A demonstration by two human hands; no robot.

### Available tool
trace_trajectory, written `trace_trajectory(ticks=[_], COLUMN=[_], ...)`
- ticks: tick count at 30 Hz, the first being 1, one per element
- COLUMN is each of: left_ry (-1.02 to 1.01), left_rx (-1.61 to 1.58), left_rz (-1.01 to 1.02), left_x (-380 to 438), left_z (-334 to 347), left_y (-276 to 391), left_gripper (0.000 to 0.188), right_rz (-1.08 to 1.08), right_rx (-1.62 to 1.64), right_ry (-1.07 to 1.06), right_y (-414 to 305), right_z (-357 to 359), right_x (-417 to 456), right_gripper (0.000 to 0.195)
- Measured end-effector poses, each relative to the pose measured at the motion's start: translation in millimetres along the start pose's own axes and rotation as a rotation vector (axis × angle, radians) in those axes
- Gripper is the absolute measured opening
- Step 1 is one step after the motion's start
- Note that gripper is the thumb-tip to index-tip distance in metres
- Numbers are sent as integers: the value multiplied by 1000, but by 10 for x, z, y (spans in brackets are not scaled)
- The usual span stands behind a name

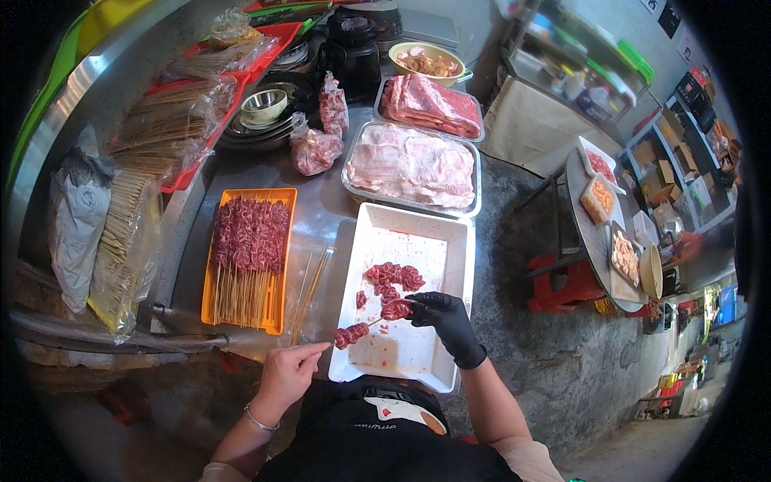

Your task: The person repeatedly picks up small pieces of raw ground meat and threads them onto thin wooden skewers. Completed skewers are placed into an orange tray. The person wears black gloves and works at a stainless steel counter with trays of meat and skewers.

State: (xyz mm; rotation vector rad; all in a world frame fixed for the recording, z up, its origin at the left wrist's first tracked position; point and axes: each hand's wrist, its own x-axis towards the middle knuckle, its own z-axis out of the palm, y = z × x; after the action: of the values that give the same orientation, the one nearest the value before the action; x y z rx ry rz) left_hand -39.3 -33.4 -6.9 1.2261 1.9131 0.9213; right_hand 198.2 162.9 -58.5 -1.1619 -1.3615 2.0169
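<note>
My bare left hand [291, 372] pinches a bamboo skewer [374, 322] near its lower end. Red meat pieces [351, 335] are threaded on it close to my fingers. In a black glove, my right hand [444, 323] grips another piece of raw meat [395, 309] at the skewer's tip. Both work over a white plastic tub [415, 364], where loose meat pieces [394, 276] lie on the blood-marked bottom. Left of the tub, several bare skewers [310, 295] rest on the metal table. Beyond them an orange tray [206, 307] holds rows of finished meat skewers [250, 235].
Behind the tub stand a metal tray of pale meat slabs [415, 162] and one of red slabs [430, 105]. Bagged meat [316, 150] sits beside stacked bowls [263, 108]. Red trays [241, 90] with bundled skewers line the left. A round table [572, 211] with food trays is at right.
</note>
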Motion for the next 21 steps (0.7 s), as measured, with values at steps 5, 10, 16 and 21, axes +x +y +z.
trace_trajectory(ticks=[5,10,16,21], left_ry=[86,98,75,68], left_rx=[116,121,192,16], left_rz=[133,133,169,47], left_x=[-21,-50,-34,41], left_z=[151,210,298,460], left_y=[47,64,87,-73], left_gripper=[22,23,24,19], right_rz=[-171,145,221,211], right_rx=[-154,266,298,405], right_ry=[84,97,-10,-90], right_y=[208,190,304,385], right_z=[98,167,295,332], right_x=[24,-37,-76,-55], right_gripper=[25,28,32,33])
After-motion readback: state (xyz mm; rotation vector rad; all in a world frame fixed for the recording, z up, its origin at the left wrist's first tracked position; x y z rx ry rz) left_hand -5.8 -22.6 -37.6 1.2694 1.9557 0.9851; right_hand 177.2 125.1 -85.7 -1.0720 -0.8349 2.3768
